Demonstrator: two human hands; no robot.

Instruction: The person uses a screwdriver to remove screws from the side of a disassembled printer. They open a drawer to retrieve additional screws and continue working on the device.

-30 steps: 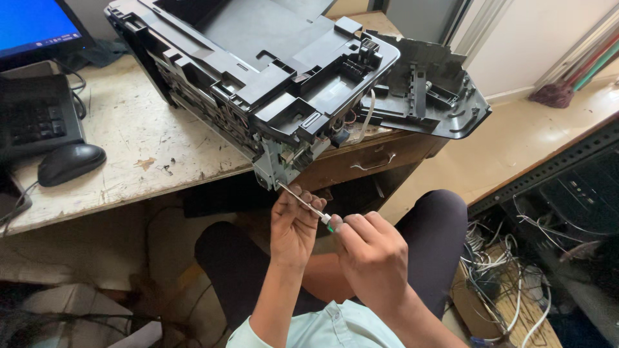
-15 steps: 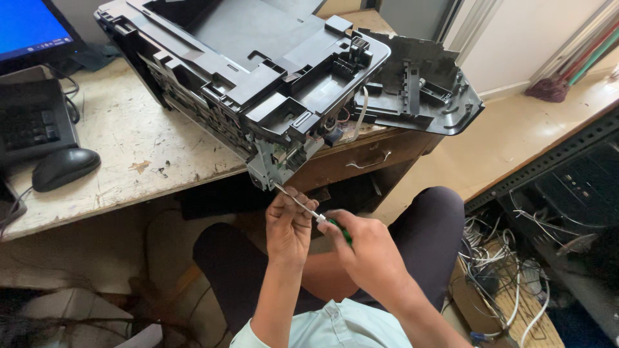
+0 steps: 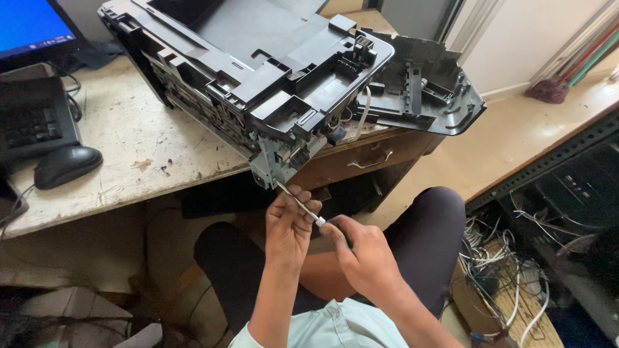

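A black, opened printer body [image 3: 258, 71] lies upside down on the worn white table [image 3: 129, 154], its corner overhanging the table's front edge. A screwdriver [image 3: 300, 204] with a thin metal shaft points up into the grey metal bracket [image 3: 271, 169] at that corner. My left hand [image 3: 288, 225] pinches the shaft near its middle. My right hand [image 3: 364, 258] is closed round the handle, which shows a little green between the fingers. Both hands hover above my lap, just below the table edge.
A detached black plastic panel [image 3: 425, 87] rests to the right of the printer. A black mouse [image 3: 66, 165], a keyboard [image 3: 32, 125] and a blue-lit monitor [image 3: 29, 26] sit at the left. Tangled cables [image 3: 503, 270] and a computer case [image 3: 574, 193] fill the floor at right.
The view has shifted slightly and the printer sits a bit further left in it. Both hands stay on the screwdriver, its tip still at the printer's lower corner.
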